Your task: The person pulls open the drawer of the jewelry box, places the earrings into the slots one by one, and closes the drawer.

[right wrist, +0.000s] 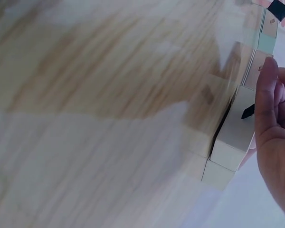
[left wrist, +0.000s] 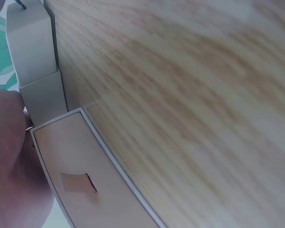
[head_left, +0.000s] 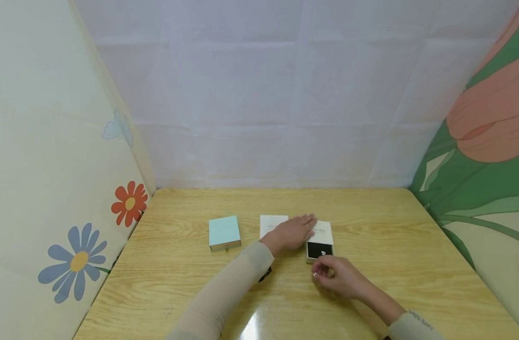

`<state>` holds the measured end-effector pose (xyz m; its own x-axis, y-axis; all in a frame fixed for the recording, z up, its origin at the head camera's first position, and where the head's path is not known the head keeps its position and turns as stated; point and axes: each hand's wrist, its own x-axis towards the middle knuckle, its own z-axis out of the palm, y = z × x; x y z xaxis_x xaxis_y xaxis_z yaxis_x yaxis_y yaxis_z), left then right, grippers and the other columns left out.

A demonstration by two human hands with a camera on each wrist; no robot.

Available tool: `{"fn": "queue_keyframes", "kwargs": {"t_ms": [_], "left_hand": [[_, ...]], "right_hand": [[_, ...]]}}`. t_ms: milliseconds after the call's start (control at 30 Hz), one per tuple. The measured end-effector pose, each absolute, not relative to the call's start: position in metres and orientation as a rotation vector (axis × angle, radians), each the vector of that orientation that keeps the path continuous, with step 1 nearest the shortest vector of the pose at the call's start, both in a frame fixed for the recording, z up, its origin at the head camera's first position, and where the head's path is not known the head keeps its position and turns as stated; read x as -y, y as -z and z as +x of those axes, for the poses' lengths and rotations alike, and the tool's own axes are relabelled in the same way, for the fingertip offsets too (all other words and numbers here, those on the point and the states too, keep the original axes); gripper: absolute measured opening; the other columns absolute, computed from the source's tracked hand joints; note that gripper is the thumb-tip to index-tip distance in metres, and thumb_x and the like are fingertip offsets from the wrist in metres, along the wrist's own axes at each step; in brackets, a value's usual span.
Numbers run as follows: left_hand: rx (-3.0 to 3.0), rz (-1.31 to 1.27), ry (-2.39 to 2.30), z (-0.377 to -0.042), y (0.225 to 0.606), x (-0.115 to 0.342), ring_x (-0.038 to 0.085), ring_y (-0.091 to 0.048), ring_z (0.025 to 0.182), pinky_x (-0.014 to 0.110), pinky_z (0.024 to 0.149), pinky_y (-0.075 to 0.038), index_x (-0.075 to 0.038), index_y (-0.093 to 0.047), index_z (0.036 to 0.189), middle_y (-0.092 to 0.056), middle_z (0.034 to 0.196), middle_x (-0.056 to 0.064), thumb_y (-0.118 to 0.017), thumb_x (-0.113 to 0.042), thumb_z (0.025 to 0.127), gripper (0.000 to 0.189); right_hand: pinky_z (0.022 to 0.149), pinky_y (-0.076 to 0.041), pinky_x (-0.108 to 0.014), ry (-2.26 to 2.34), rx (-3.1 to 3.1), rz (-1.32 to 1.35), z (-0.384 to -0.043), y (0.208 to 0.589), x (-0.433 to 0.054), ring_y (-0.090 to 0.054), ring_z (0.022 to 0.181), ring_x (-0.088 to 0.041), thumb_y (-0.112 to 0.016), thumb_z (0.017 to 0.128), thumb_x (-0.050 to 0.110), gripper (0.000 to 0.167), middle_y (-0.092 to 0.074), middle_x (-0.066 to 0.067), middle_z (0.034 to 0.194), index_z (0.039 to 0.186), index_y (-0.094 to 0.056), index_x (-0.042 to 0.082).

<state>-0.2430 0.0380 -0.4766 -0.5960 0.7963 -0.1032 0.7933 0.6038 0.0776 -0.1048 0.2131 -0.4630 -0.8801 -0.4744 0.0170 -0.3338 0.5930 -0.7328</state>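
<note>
My left hand (head_left: 291, 233) lies flat with straight fingers across the white sleeve (head_left: 322, 232) of a small drawer box. That box's drawer (head_left: 320, 249) is pulled out toward me; a small silvery piece (head_left: 323, 253) sits on its black lining. Just in front of the drawer, my right hand (head_left: 342, 276) pinches a tiny shiny piece (head_left: 314, 274) between thumb and forefinger; its exact kind I cannot tell. In the right wrist view, a dark pull tab (right wrist: 248, 111) sticks out from the drawer front beside the right hand. A second white box (head_left: 273, 223) lies partly under the left forearm.
A light blue box (head_left: 224, 231) sits farther left on the wooden table (head_left: 370, 212). In the left wrist view, the second white box shows a pinkish front (left wrist: 80, 171) with a short tab. A white cloth wall (head_left: 263, 94) stands behind, with flowered panels at both sides.
</note>
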Motion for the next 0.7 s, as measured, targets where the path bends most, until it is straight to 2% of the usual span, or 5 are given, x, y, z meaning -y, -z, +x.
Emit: {"fn": "queue_keyframes", "kwargs": {"t_ms": [700], "left_hand": [[-2.698, 1.348, -0.045, -0.2436, 0.4773, -0.0375, 0.019, -0.018, 0.155, 0.028, 0.126, -0.016, -0.012, -0.015, 0.164, -0.015, 0.170, 0.005, -0.020, -0.038, 0.113, 0.057]], "right_hand": [[0.065, -0.057, -0.022, 1.212, -2.782, -0.637, -0.1114, 0.4585, -0.2131, -0.060, 0.078, -0.002, -0.073, 0.088, 0.000, 0.012, -0.069, 0.003, 0.087, 0.097, -0.071, 0.007]]}}
